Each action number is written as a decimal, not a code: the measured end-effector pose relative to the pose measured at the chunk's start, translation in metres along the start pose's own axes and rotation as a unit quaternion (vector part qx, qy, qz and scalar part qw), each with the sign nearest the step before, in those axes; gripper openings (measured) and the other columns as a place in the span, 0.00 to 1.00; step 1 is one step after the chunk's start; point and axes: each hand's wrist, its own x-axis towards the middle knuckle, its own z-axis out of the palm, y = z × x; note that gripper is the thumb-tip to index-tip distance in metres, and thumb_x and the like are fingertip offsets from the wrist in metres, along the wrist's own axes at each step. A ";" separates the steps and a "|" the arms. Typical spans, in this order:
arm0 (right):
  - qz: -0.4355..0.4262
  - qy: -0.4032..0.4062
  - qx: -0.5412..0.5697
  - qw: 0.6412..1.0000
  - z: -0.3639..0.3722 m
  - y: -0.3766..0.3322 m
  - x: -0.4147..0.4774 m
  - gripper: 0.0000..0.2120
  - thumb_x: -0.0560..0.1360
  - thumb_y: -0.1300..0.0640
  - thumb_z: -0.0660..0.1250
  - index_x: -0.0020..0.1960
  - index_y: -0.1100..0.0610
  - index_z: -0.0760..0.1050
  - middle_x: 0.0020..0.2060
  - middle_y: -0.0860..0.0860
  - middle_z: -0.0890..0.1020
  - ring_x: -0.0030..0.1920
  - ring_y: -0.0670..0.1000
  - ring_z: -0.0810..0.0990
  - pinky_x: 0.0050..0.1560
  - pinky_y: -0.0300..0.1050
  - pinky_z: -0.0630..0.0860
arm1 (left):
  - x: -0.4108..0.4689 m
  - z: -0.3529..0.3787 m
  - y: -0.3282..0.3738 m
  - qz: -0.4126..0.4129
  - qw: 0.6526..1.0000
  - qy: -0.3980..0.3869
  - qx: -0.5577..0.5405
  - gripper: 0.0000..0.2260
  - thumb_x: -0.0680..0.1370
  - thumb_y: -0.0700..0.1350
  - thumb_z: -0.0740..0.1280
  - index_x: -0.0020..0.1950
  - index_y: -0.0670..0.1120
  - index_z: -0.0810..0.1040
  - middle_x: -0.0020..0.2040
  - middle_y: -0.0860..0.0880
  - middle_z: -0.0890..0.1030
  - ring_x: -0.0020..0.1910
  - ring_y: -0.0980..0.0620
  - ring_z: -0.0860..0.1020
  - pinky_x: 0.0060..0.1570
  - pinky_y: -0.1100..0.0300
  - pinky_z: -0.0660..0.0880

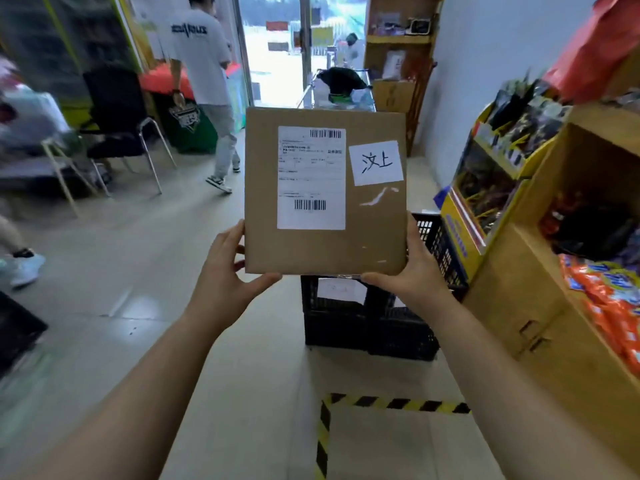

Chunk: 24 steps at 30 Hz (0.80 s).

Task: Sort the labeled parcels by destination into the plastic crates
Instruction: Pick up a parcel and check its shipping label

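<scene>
Near me, my left hand [225,268] and right hand [415,268] each grip a lower corner of the parcel [374,230], held upright above the black crates [346,320] farther ahead. I judge I'm reading its handwritten label [376,162]; next I pick the matching crate and lower it in.

One parcel [325,244]; two labels on it, printed label [311,178] and handwritten label [376,163]; two barcodes [325,134]; two hands, left hand [223,271] and right hand [419,268]; at least two crates [332,323] at 5 o'clock; one chair [116,105] at 10 o'clock.
</scene>
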 end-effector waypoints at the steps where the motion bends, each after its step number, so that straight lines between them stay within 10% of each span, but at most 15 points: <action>1: 0.003 -0.003 -0.002 1.000 0.004 0.000 0.005 0.59 0.63 0.44 0.82 0.79 0.34 0.43 0.67 0.45 0.72 0.64 0.47 0.74 0.65 0.47 0.73 | 0.004 -0.002 -0.003 -0.004 1.000 0.002 -0.001 0.42 0.69 0.43 0.79 0.77 0.57 0.61 0.62 0.56 0.69 0.57 0.66 0.72 0.51 0.76 0.71; 10: 0.049 0.053 -0.030 0.997 -0.007 0.010 0.035 0.56 0.62 0.41 0.82 0.74 0.25 0.45 0.64 0.40 0.73 0.62 0.45 0.75 0.63 0.52 0.76 | 0.071 0.035 -0.028 0.026 0.997 -0.058 -0.054 0.42 0.69 0.45 0.79 0.77 0.55 0.61 0.63 0.58 0.69 0.57 0.64 0.73 0.53 0.74 0.72; 16: 0.103 0.122 -0.037 0.986 -0.046 0.028 0.024 0.57 0.64 0.50 0.83 0.76 0.30 0.46 0.58 0.25 0.69 0.58 0.27 0.71 0.53 0.30 0.71 | 0.102 0.098 -0.018 0.070 0.985 -0.121 -0.100 0.42 0.69 0.43 0.79 0.78 0.53 0.60 0.64 0.56 0.68 0.57 0.69 0.70 0.53 0.76 0.71; 24: 0.137 0.159 -0.058 0.976 -0.095 0.060 0.035 0.57 0.64 0.52 0.83 0.71 0.24 0.44 0.55 0.21 0.66 0.54 0.22 0.68 0.49 0.26 0.68 | 0.131 0.168 0.002 0.084 0.980 -0.144 -0.106 0.43 0.70 0.45 0.78 0.78 0.56 0.58 0.64 0.59 0.67 0.57 0.70 0.70 0.51 0.80 0.68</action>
